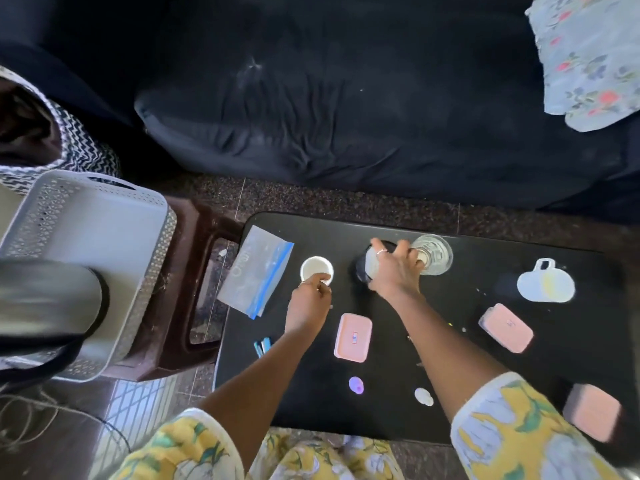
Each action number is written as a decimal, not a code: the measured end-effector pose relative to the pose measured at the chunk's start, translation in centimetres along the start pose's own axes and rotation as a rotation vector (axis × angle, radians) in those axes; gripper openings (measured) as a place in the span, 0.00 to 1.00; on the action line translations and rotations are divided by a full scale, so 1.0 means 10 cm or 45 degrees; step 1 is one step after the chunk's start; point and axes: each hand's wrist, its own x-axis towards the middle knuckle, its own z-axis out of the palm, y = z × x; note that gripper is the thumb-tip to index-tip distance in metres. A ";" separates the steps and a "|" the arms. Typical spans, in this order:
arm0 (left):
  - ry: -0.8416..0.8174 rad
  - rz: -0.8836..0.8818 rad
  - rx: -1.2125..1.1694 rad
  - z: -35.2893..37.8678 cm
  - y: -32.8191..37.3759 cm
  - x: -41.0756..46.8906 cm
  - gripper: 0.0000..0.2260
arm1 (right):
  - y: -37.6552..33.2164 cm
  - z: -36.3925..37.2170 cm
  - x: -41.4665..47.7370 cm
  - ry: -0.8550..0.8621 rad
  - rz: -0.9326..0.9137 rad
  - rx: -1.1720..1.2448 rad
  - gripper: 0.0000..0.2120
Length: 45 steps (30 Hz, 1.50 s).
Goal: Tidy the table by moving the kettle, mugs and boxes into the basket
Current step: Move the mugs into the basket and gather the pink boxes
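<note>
White mug point(316, 269) sits just ahead of our left hand point(308, 299), whose fingertips pinch its near rim. Our right hand point(394, 271) spreads over the dark mug point(363, 268); we cannot tell if it grips. Basket point(104, 216) lies well left of the 2 hands, nearer the left.

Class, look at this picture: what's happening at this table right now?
A person is tidying a black table. Their left hand pinches the rim of a white mug, while the right hand holds a dark mug beside a glass. The kettle already sits in the grey basket; three pink boxes lie on the table.
</note>
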 end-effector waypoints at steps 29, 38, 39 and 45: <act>-0.107 0.185 0.465 1.37 1.48 0.31 0.52 | 2.05 -0.12 0.19 0.001 0.098 0.454 0.44; -0.134 0.121 0.356 1.51 1.62 0.46 0.45 | 1.93 -0.08 0.31 -0.007 0.089 0.517 0.45; -0.128 0.113 0.351 1.51 1.63 0.46 0.44 | 1.91 -0.09 0.32 -0.008 0.091 0.524 0.45; -0.115 0.051 0.290 1.54 1.65 0.46 0.44 | 1.85 -0.08 0.35 0.001 0.092 0.539 0.45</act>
